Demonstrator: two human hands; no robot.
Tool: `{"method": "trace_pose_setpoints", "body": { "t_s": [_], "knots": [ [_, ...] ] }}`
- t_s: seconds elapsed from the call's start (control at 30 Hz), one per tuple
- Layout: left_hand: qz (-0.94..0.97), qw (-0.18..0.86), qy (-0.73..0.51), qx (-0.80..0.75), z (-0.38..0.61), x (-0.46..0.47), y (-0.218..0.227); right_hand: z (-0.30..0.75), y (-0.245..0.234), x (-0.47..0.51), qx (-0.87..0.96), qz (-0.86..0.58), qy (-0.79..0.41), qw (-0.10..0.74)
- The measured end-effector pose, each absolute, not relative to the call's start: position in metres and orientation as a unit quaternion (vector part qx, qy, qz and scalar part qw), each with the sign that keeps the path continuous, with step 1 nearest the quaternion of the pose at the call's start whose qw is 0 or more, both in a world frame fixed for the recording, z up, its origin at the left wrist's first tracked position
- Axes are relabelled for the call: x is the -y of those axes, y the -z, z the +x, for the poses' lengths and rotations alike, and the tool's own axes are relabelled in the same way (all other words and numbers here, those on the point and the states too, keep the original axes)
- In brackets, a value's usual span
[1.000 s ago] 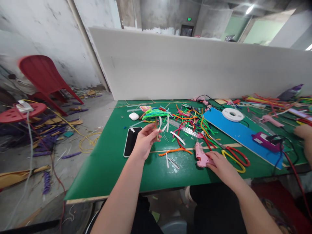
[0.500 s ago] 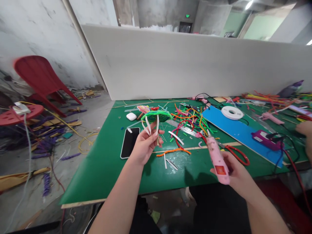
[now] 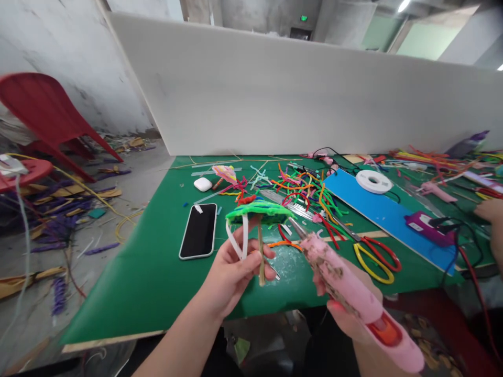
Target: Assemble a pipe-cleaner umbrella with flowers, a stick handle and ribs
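My left hand (image 3: 231,272) is closed on the wooden stick of a small green pipe-cleaner umbrella (image 3: 259,210), held upright above the near edge of the green table (image 3: 149,283). White strips hang from the umbrella's rim. My right hand (image 3: 346,309) grips a pink glue gun (image 3: 353,288), its metal nozzle pointing up-left at the underside of the umbrella, close to the stick.
A black phone (image 3: 199,231) and white earbud case (image 3: 203,184) lie left on the table. Loose pipe cleaners (image 3: 310,191), red-and-yellow scissors (image 3: 373,254), a blue board (image 3: 389,214) with a tape roll (image 3: 372,181) lie right. Another person's hand (image 3: 491,214) shows at far right. A red chair (image 3: 47,120) stands left.
My right hand picked the pink glue gun up off the table and brought its nozzle to the umbrella. My left hand drew the umbrella nearer to me.
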State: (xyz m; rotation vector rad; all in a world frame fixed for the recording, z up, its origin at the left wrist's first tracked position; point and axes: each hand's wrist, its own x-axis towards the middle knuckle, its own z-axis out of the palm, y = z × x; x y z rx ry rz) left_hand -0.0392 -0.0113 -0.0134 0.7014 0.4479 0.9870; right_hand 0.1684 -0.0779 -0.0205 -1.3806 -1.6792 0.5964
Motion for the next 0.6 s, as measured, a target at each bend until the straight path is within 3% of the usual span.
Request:
{"method": "trace_pose_setpoints", "body": {
  "t_s": [0.13, 0.33, 0.47, 0.6],
  "knots": [
    [0.294, 0.814, -0.448, -0.223, -0.033, 0.023, 0.024, 0.171, 0.028, 0.077, 0.708, -0.501, -0.227, 0.442],
    [0.266, 0.823, -0.441, -0.237, -0.022, 0.026, 0.028, 0.169, 0.033, 0.077, 0.747, -0.547, -0.125, 0.357],
    [0.257, 0.830, -0.438, -0.232, -0.019, 0.027, 0.025, 0.168, 0.042, 0.075, 0.744, -0.524, -0.029, 0.414],
    [0.262, 0.833, -0.431, -0.226, -0.018, 0.027, 0.027, 0.171, 0.045, 0.078, 0.750, -0.538, -0.029, 0.384]
  ]
}}
